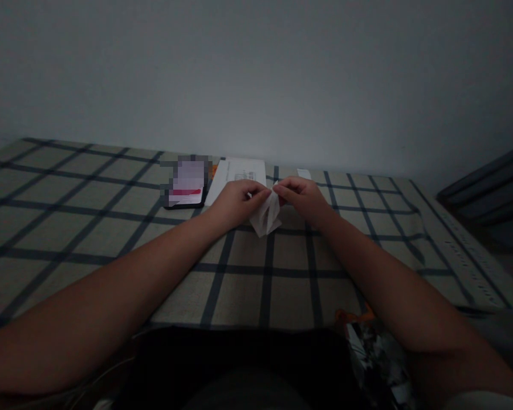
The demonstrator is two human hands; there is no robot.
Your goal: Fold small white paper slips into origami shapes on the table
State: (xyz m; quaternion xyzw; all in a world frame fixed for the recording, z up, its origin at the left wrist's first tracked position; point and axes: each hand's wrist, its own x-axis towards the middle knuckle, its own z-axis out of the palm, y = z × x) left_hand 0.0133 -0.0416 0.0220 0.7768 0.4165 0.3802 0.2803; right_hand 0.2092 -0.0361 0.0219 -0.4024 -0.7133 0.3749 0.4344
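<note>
Between my two hands hangs a thin white tissue point(265, 219), creased and drooping over the checked cloth. My left hand point(244, 199) pinches its upper left part between thumb and fingers. The tissue's upper right corner is gripped in the fingertips of my right hand point(300, 193). Both hands are held close together, fingertips almost meeting. Just behind my left hand lies a flat white booklet or box point(239, 171) with faint printing on it.
A phone point(188, 182) with a lit, blurred screen is left of the white item. A small white piece point(303, 172) lies behind my right hand. The checked tablecloth point(111, 228) reaches the wall point(256, 85). Dark folded fabric point(491, 193) is at far right.
</note>
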